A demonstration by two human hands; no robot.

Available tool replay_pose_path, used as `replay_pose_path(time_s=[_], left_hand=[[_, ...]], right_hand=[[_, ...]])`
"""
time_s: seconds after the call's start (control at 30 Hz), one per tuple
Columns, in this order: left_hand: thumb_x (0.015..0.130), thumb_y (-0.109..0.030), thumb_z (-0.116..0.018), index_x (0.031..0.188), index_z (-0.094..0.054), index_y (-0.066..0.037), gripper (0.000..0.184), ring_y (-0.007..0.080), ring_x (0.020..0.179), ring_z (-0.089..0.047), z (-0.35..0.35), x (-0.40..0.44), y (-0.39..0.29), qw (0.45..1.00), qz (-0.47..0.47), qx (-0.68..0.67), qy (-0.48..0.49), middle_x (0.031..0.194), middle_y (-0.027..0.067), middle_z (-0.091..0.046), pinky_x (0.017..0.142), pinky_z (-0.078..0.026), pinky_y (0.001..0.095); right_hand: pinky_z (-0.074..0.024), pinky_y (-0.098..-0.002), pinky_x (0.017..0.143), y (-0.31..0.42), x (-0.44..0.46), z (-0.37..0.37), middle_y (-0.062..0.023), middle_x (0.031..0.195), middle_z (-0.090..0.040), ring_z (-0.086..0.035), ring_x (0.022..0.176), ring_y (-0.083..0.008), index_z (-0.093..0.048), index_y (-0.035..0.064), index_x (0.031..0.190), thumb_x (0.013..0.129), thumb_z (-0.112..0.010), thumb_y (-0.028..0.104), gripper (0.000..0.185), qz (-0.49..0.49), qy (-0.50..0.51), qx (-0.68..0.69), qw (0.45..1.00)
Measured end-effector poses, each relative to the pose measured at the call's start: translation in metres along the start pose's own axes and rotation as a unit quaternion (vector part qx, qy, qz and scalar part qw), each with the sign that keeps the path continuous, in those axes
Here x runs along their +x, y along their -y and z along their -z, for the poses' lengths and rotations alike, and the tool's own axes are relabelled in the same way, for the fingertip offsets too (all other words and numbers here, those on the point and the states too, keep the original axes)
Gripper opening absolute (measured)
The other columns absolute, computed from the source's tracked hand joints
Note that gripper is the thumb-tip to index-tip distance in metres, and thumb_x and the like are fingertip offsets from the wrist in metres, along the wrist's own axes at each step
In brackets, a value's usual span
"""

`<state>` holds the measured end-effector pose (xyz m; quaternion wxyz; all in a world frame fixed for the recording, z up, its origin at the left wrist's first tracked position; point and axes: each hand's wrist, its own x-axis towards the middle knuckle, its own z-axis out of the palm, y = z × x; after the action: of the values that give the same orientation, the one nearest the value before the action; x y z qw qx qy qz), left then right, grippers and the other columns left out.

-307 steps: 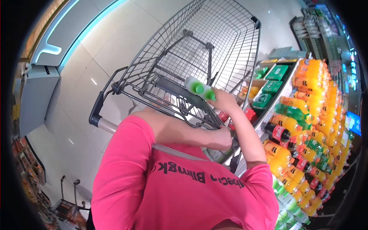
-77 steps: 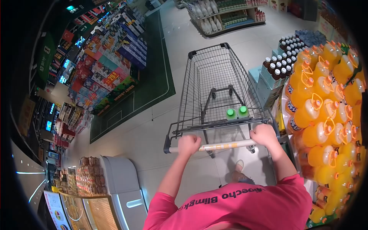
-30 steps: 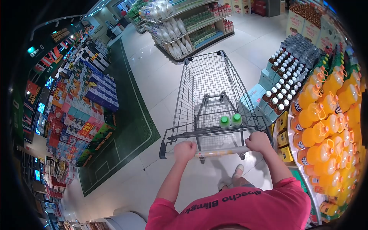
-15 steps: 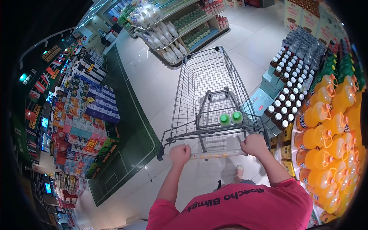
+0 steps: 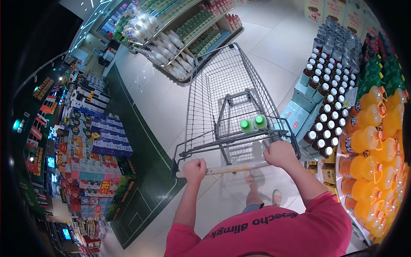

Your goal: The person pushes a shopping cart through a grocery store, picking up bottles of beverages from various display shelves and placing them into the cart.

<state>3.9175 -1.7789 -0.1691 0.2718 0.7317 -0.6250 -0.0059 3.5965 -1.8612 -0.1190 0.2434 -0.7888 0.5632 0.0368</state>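
Observation:
A grey wire shopping cart (image 5: 198, 112) stands in front of me, its basket stretching away over the tiled floor. My left hand (image 5: 194, 169) is wrapped round the left end of the cart's handlebar (image 5: 231, 168). Near the bar's right end, my right hand (image 5: 280, 153) grips it too, fingers closed. Two bottles with green caps, one on the left (image 5: 245, 126) and one on the right (image 5: 260, 121), stand side by side in the near right part of the basket. Their lower parts are seen through the wire.
Close on the right are dark bottles with white caps (image 5: 324, 112) and stacked orange drink bottles (image 5: 369, 165). A shelf of bottles (image 5: 201, 30) stands ahead. To the left, stacked boxes (image 5: 112, 141) border a green floor mat (image 5: 143, 188).
The cart's front has swung slightly left and the shelf ahead is nearer. My feet have stepped; both hands keep their hold on the handlebar.

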Motion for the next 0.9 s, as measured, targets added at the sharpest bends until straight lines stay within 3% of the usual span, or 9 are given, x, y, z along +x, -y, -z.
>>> replay_pose_path(time_s=[0.37,0.67,0.9], left_hand=[[0.077,-0.023,-0.058,0.051,-0.054,-0.004,0.032,0.0325,0.045,-0.051,-0.034,0.128,0.067,0.998,-0.035,-0.012,0.047,0.051,0.0134,-0.052,0.045,-0.039,0.0418],[0.076,-0.024,-0.058,0.052,-0.057,-0.004,0.031,0.0321,0.047,-0.053,-0.055,0.197,0.080,0.994,-0.071,-0.018,0.082,0.052,0.0134,-0.054,0.047,-0.041,0.0419],[0.076,-0.027,-0.058,0.053,-0.059,-0.005,0.032,0.0321,0.048,-0.054,-0.079,0.249,0.083,0.993,-0.083,-0.028,0.083,0.052,0.0133,-0.055,0.047,-0.042,0.0418]], right_hand=[[-0.0513,-0.0434,0.065,0.037,0.102,0.004,-0.0166,0.069,-0.065,-0.065,0.067,-0.0322,-0.067,0.0018,0.067,0.078,-0.048,0.032,0.037,-0.066,-0.044,-0.002,0.997],[-0.0512,-0.0436,0.068,0.047,0.141,0.017,-0.0192,0.074,-0.066,-0.065,0.071,-0.0335,-0.068,0.0003,0.070,0.078,-0.047,0.032,0.039,-0.136,-0.013,0.043,0.990],[-0.0505,-0.0438,0.068,0.046,0.165,0.022,-0.0196,0.074,-0.065,-0.065,0.071,-0.0336,-0.068,0.0013,0.069,0.079,-0.046,0.031,0.039,-0.141,-0.056,0.039,0.988]])
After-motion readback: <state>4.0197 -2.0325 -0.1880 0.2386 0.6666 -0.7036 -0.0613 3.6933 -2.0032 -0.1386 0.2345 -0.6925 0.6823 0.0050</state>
